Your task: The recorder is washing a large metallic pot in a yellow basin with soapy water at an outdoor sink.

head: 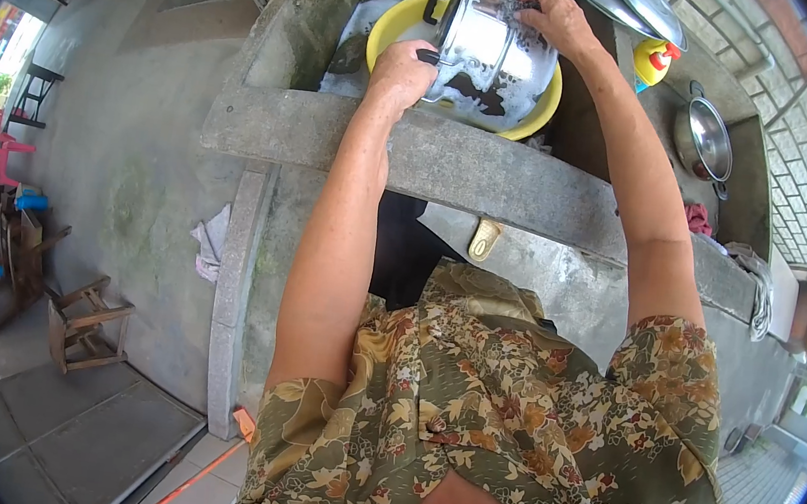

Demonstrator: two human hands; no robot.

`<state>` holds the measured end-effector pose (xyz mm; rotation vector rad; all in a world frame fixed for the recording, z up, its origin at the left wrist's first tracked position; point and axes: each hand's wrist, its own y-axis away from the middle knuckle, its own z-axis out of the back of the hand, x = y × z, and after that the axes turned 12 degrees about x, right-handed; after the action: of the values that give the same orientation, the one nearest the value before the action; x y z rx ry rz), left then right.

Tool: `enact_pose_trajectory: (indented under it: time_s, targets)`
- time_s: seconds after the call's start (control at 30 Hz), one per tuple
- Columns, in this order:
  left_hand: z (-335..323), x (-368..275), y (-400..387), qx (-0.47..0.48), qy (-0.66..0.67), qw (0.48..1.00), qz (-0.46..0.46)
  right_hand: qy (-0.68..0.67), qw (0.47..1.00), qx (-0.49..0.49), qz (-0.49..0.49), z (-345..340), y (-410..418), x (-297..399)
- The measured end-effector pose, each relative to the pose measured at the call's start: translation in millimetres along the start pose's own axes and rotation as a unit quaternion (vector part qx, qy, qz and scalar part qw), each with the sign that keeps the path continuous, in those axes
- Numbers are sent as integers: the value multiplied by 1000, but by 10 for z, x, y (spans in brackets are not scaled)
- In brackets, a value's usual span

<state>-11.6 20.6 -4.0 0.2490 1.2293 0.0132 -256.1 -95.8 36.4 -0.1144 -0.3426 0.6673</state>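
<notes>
A shiny stainless steel pot (487, 35), streaked with suds, is tilted on its side over a yellow plastic basin (551, 104). My left hand (402, 74) grips one black handle of the pot near its rim. Against the far side of the pot wall, the bent fingers of my right hand (556, 21) press down. Something dark and mottled shows under those fingers; I cannot tell whether it is a scourer or a reflection. White foamy water fills the basin, which sits inside a concrete sink (490, 164).
Metal lids (623, 3) lean beyond my right hand, near a yellow bottle (651, 62) with a red cap. Further right lie a two-handled steel pan (706, 138) and a grey cloth (755, 280) over the sink edge. A wooden stool (89, 323) lies on the floor at left.
</notes>
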Motion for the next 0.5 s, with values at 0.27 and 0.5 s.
enact_pose_trajectory:
  time_s: [0.27, 0.5]
  targets:
    - [-29, -94, 16, 11, 48, 999, 19, 63, 994, -61, -62, -101, -43, 11]
    - [3, -14, 4, -1, -3, 1000, 4, 204, 975, -12, 88, -271, 923, 1086]
